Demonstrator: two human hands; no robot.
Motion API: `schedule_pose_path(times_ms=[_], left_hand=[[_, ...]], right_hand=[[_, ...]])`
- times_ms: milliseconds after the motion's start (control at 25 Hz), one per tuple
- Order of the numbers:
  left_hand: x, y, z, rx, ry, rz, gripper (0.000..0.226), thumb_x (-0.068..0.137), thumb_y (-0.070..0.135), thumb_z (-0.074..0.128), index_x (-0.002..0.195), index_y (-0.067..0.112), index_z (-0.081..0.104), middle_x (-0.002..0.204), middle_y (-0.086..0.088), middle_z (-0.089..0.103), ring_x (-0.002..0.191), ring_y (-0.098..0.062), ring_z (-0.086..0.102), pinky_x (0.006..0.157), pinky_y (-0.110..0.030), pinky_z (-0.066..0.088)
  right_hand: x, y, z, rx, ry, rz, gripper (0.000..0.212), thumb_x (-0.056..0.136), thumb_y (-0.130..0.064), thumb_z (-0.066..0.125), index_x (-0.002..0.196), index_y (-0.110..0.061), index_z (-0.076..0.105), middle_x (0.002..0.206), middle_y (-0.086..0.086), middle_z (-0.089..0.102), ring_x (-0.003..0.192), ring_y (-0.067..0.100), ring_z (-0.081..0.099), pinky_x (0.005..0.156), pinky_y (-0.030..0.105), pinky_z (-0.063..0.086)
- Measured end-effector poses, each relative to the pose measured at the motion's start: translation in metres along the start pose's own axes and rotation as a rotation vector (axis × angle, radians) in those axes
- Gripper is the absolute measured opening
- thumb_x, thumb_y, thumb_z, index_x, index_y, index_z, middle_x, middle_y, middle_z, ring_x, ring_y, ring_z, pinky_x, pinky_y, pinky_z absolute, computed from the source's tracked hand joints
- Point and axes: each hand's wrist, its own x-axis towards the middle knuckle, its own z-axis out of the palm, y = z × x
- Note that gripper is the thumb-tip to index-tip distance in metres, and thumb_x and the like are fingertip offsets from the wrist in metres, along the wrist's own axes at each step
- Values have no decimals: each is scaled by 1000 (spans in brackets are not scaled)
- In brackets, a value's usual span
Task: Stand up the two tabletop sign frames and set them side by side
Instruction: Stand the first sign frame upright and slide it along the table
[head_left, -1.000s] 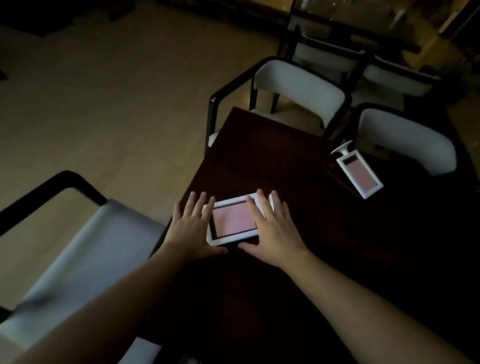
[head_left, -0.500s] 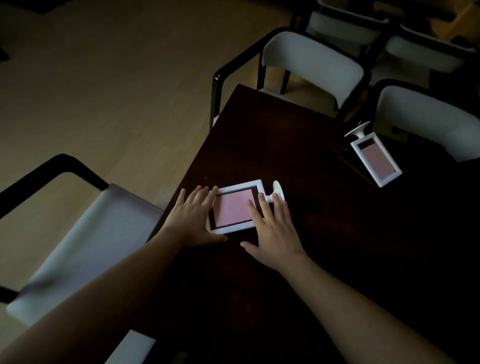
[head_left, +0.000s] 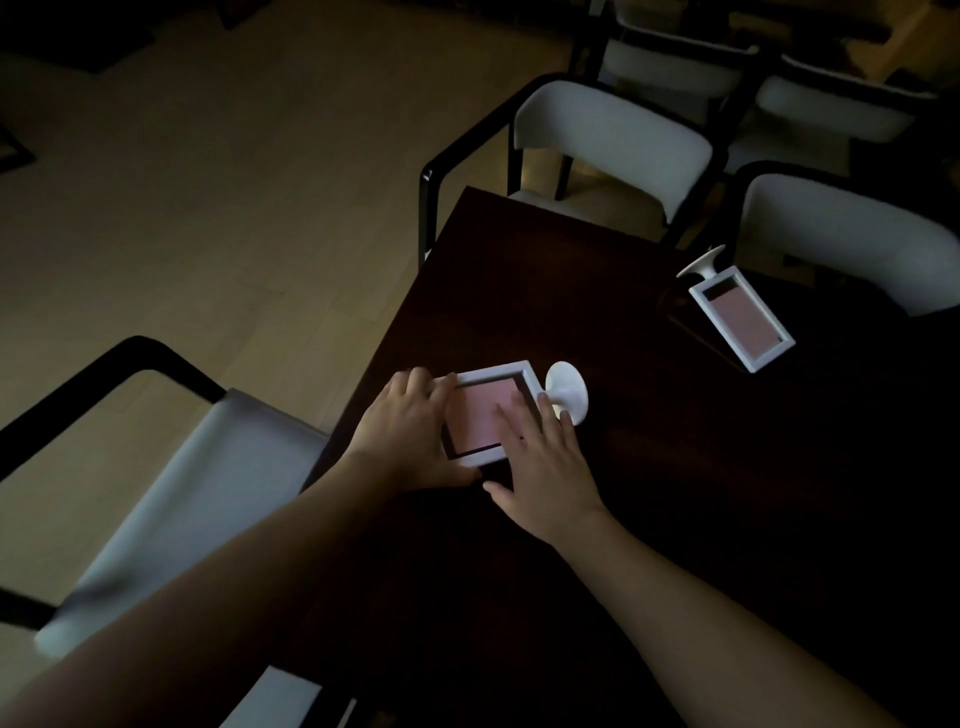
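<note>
The near sign frame (head_left: 485, 413) lies flat on the dark surface (head_left: 519, 291), close to its left edge, with its pink card facing up; its round white foot (head_left: 567, 396) sticks out to the right. Both hands are on it, probably to get a good hold so it can be tipped up onto that foot. The left hand (head_left: 402, 434) lies spread along the left side of the frame, with its fingers (head_left: 428, 387) curled over the far corner; the right hand (head_left: 545, 460) lies flat and open on the card, with its fingertips (head_left: 544, 402) reaching the neck of the foot; neither hand is pinching it yet, as far as the dim light shows.

The far sign frame (head_left: 742, 318) lies flat too, well apart, near the far right edge of the surface; its foot (head_left: 701, 262) points away, toward a chair (head_left: 841, 234). So neither frame is standing, and they are not side by side.

Nothing lies on the surface between the two frames; the way looks open. White chairs stand around: one at the left (head_left: 171, 499), one at the far end (head_left: 613, 135). The near frame is close to the edge, so it could slip off if pushed left.
</note>
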Motion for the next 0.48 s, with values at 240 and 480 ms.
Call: schedule_pose_path(times_ms=[240, 480], left_hand=[[5, 45, -44, 110, 43, 3, 115, 60, 96, 36, 139, 14, 45, 125, -9, 50, 113, -27, 45, 101, -38, 39], [15, 99, -71, 178, 97, 14, 94, 66, 89, 41, 122, 15, 58, 116, -5, 54, 105, -27, 46, 92, -38, 41]], right_hand=[[-14, 4, -15, 184, 57, 48, 76, 93, -38, 60, 156, -16, 23, 164, 13, 19, 151, 37, 10, 118, 55, 23], [-36, 29, -30, 416, 207, 76, 63, 95, -8, 56, 153, -13, 34, 155, 8, 40, 142, 26, 37, 103, 44, 47]])
